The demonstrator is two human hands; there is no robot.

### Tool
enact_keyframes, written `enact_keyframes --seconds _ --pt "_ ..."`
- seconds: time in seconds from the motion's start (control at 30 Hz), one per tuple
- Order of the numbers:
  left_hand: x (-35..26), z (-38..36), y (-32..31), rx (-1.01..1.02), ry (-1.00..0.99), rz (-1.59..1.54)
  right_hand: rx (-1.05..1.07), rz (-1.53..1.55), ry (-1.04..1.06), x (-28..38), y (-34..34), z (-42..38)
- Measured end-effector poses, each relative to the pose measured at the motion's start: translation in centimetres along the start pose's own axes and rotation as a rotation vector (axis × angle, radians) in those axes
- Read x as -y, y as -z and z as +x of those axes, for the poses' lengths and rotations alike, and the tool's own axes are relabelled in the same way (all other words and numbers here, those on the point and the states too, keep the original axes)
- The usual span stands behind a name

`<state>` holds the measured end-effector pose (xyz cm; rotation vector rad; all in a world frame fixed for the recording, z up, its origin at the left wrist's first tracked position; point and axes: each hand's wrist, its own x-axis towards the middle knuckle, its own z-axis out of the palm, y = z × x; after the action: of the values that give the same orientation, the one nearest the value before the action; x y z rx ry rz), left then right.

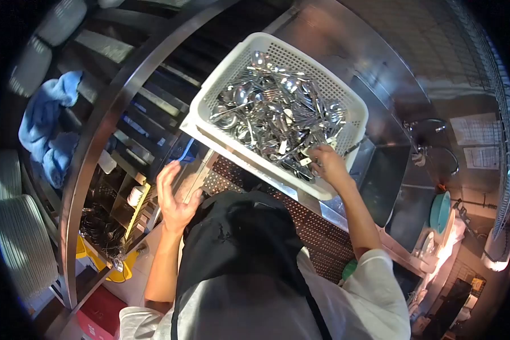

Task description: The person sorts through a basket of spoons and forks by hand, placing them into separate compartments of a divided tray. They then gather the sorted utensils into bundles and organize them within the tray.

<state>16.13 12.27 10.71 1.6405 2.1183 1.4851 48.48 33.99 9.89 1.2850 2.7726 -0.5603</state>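
- Head view: my right hand (327,164) is in the white basket (209,116), at its near right corner, fingers curled down among the cutlery (277,116); whether they are closed on a piece I cannot tell from here.
- My left hand (175,198) is off to the side, fingers spread and holding nothing, hovering near a blue handle (186,152) just below the basket's near left edge.
- The basket sits tilted on the steel surface (345,212) in front of me, above the brown perforated mat (317,232), with the sink (388,181) just beside it on the right.
- It's a pale plastic crate with mesh walls, piled with shiny spoons and forks, all tangled.
- I'd judge that load heavy and the steel slippery; the plastic rim will flex, so take the basket with both hands on opposite rims.
- Single pieces are stiff and sturdy; pinch them by the handle.
- At far left, a blue towel (48,127) hangs on the rack.
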Motion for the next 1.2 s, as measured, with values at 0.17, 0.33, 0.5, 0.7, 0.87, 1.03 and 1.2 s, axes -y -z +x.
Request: enact_keyframes --seconds 0.17,0.33,0.5,0.7,0.87,1.03,1.2 --pt "-5.3 4.1 -5.8 0.066 -0.152 -0.145 -0.001 -0.118 0.229 -1.4 -0.4 1.2" --pt "-9.3 5.8 -12.5 0.187 -0.18 -0.238 0.009 -0.008 0.428 -2.9 0.6 2.5" --pt "-11.4 6.6 -17.5 0.506 0.023 -0.423 -0.175 0.59 0.263 -1.7 5.1 1.8" --pt "-11.3 8.9 -22.2 0.376 0.028 -0.534 -0.204 1.035 -0.087 0.9 6.6 1.4" --pt "-9.2 11.2 -19.7 0.261 0.241 -0.733 0.114 -0.035 -0.019 -0.1 1.9 -2.5" --pt "-8.2 12.5 -17.7 0.274 0.375 -0.807 -0.155 -0.522 0.075 -0.1 -1.5 -2.4" --pt "-7.6 12.2 -19.0 0.501 0.335 -1.064 -0.184 0.163 -0.078 1.5 5.7 -1.6"
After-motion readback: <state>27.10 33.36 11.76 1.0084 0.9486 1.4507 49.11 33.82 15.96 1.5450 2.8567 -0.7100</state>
